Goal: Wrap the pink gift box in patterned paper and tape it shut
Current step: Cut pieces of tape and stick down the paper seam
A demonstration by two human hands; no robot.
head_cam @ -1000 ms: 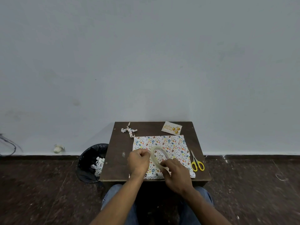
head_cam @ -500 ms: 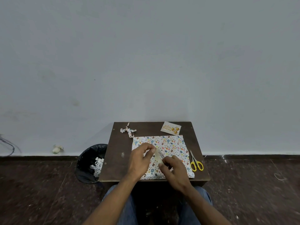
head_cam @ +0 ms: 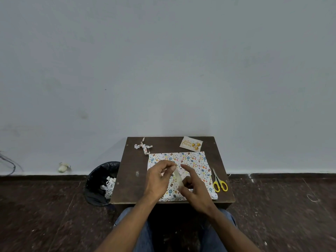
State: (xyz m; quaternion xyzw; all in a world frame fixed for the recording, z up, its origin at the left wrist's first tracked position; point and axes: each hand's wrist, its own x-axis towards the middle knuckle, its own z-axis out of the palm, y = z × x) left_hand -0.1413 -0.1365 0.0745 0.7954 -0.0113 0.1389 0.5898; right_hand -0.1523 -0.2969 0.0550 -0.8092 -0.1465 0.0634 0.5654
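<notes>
I am looking down at a small dark tabletop (head_cam: 131,171) set against a grey wall. The patterned paper (head_cam: 196,160) is lying flat across its middle; I cannot tell whether the pink gift box is under it. Both my hands are hovering over the paper. My left hand (head_cam: 158,180) is pinching the upper end of a pale roll of tape (head_cam: 177,176), seen edge-on, its fingers curled round it. My right hand (head_cam: 195,190) is gripping the lower end with thumb and curled fingers, its forefinger sticking out straight. Yellow scissors (head_cam: 219,183) are lying just right of the paper. A greeting card (head_cam: 190,144) and a crumpled paper scrap (head_cam: 143,146) are sitting near the far edge. A black bin (head_cam: 98,180) is standing on the floor left of the tabletop.
</notes>
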